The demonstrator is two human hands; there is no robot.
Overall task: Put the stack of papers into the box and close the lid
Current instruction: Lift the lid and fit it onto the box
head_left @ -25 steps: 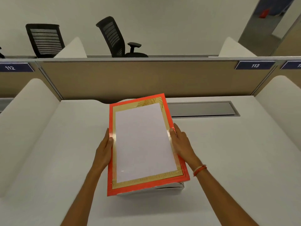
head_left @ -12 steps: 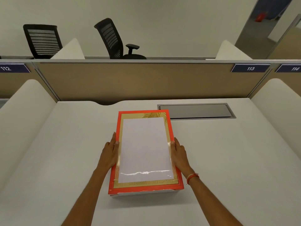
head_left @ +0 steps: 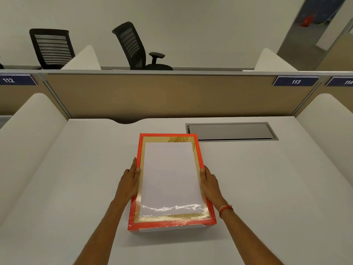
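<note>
A flat box stands on the white desk, covered by its lid (head_left: 170, 180), which has an orange-red rim, a gold band and a clear window. Through the window I see a white sheet that may be the papers inside. The lid lies level on the white box base (head_left: 172, 229), of which only a strip shows at the near edge. My left hand (head_left: 129, 181) presses flat against the lid's left side, thumb on top. My right hand (head_left: 209, 183) holds the lid's right side the same way.
A grey cable hatch (head_left: 231, 131) is set into the desk (head_left: 267, 188) behind and right of the box. White curved dividers (head_left: 28, 142) flank the desk and a tan partition (head_left: 172, 94) closes the back. Two black chairs stand beyond it.
The lid was tilted with its near edge raised above the base; it has come down and forward and now lies flat on the box, both hands still on its sides.
</note>
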